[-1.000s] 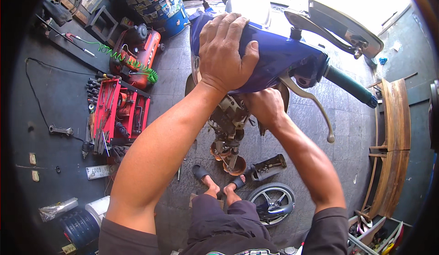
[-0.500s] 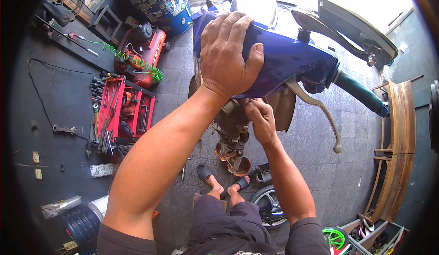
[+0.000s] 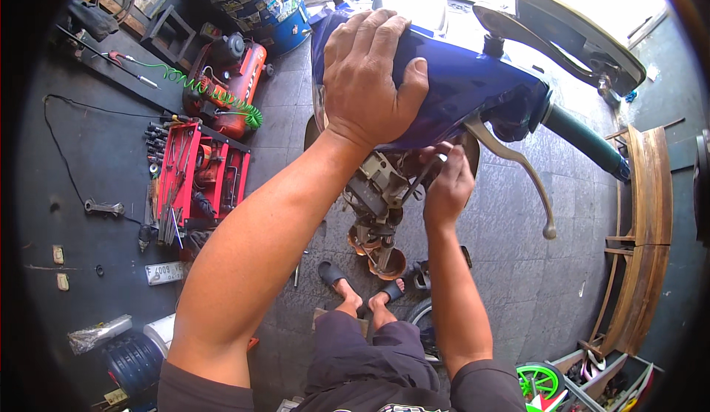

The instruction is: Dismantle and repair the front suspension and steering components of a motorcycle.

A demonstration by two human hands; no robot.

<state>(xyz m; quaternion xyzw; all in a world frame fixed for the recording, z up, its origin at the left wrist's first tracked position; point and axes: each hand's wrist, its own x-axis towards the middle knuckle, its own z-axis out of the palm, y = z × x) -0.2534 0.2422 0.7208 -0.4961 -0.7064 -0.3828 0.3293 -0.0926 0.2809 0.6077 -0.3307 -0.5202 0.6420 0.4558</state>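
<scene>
My left hand [image 3: 370, 79] lies flat on top of a blue motorcycle handlebar cover [image 3: 466, 72], its fingers stretched and the thumb apart. Beneath the cover's near edge is my right hand [image 3: 450, 188], fingers curled in, with a small pale spot at their tips. Whatever they grip is hidden. Next to it show the bare metal frame and fork parts [image 3: 381, 179] and a thin dark strand or rod. A brake lever [image 3: 521, 162] and a dark green handgrip [image 3: 588, 142] stick out to the right, with a mirror [image 3: 580, 35] above them.
A red tool rack [image 3: 196, 175] and a red air compressor [image 3: 240, 79] with a coiled green hose stand at left. Wooden benches [image 3: 647, 242] line the right wall. Copper-coloured bowl-like parts [image 3: 388, 264] sit near my feet; a wheel [image 3: 421, 323] lies below my right forearm.
My right hand has shifted right and slightly down under the cover, baring more of the metal frame. The cover has tipped up slightly; my left hand stays on it.
</scene>
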